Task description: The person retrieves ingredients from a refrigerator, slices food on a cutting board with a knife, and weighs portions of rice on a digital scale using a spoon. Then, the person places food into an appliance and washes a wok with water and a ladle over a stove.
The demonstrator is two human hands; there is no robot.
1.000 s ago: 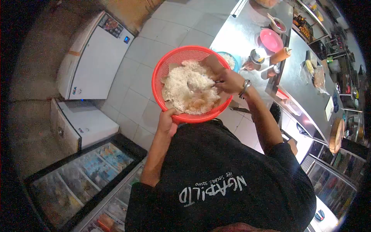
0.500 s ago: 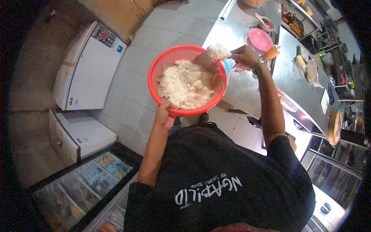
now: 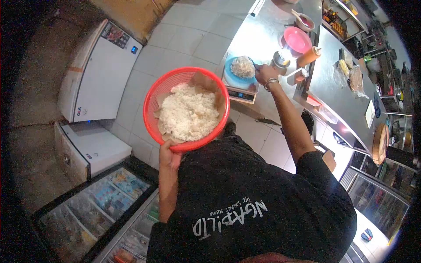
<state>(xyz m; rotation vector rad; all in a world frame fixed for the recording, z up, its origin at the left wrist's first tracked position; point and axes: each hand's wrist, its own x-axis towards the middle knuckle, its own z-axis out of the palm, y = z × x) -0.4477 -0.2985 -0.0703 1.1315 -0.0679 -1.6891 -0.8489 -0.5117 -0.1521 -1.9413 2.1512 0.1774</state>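
Observation:
My left hand is closed on the near rim of a red plastic basket, held tilted in front of my body. White cooked rice fills it over a brown paper lining. Over the steel table, my right hand is closed round the dark handle of a rice scoop. The scoop's head is hidden by a mound of rice above a blue plate. I cannot tell whether the scoop touches the plate. Beneath the plate is a digital scale.
Beyond my right hand, the steel table holds a pink plate, a bowl with a spoon, an orange sauce bottle and a second bottle. A white freezer and a glass-topped chest stand to my left.
My right hand has lowered the rice-loaded scoop from beside the basket to the blue plate on the scale. The basket, in my left hand, has shifted left and nearer to me.

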